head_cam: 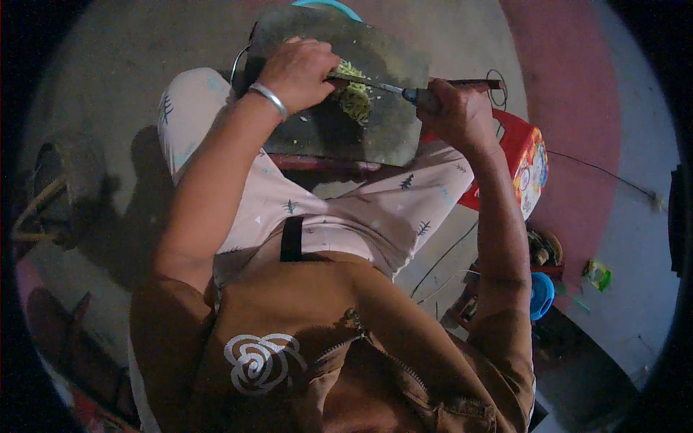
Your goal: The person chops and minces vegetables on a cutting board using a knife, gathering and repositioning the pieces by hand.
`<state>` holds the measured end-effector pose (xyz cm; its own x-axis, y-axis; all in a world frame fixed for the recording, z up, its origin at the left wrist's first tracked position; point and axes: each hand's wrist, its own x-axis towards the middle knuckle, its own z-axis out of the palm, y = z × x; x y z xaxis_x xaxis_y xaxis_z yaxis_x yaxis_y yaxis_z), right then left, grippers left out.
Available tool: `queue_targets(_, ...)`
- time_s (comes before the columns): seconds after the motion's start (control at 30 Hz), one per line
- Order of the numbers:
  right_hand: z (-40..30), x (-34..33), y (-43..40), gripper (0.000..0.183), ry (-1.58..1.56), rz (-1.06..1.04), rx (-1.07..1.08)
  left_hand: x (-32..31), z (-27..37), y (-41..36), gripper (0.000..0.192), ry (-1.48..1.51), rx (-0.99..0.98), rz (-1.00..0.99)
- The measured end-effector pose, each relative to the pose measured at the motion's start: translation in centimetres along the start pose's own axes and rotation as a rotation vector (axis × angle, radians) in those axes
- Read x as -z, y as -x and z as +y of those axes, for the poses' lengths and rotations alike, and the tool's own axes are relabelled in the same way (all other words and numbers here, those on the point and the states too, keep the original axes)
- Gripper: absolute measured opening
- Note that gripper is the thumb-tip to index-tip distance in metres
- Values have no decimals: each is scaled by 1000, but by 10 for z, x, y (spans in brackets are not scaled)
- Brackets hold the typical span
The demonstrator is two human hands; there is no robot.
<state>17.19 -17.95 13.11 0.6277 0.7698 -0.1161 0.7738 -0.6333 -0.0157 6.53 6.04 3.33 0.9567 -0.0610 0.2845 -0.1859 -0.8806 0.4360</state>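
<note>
In my right hand (459, 111) is the handle of a knife (381, 85), its narrow blade pointing left across a dark cutting board (303, 138). My left hand (300, 67), with a silver bangle on the wrist, is curled at the blade's tip end. Its fingertips hide that end, so I cannot tell whether they grip the blade or something under it. A small heap of shredded green vegetable (355, 103) lies on the board, partly beneath the blade. A few small scraps are scattered around it. The board sits in front of me, between my knees.
Beyond the board shows the light blue rim (330, 4) of a container. A red plastic stool (506, 132) with a stickered side stands at right, near a thin cable (601, 169). Farther right are a blue round object (541, 296) and a green packet (597, 275) on the floor.
</note>
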Motion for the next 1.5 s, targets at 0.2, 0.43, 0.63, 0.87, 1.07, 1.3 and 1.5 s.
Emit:
queue_targets(0.2, 0, -10, -29, 23, 45, -31, 32, 1, -16, -11, 19, 50, 172, -98)
queue_targets(0.43, 35, -80, -14, 36, -113, 86, -17, -2, 11, -28, 15, -236, 33, -129)
queue_targets(0.63, 6, -26, -12, 31, -13, -8, -50, -3, -8, -13, 20, -89, 49, 9)
queue_targets(0.87, -21, 18, -12, 32, 53, -129, -50, 6, -13, -7, 16, 82, 73, -38)
queue_targets(1.07, 44, -94, 21, 38, -80, 84, -168, -9, 34, -44, 17, -225, -45, -173)
queue_targets(1.3, 11, -57, 7, 32, 0, -29, -183, -19, 4, -10, 20, -129, 27, -75)
queue_targets(1.5, -19, -15, 27, 31, 12, 1, -143, -10, -18, -8, 23, 177, 48, -147)
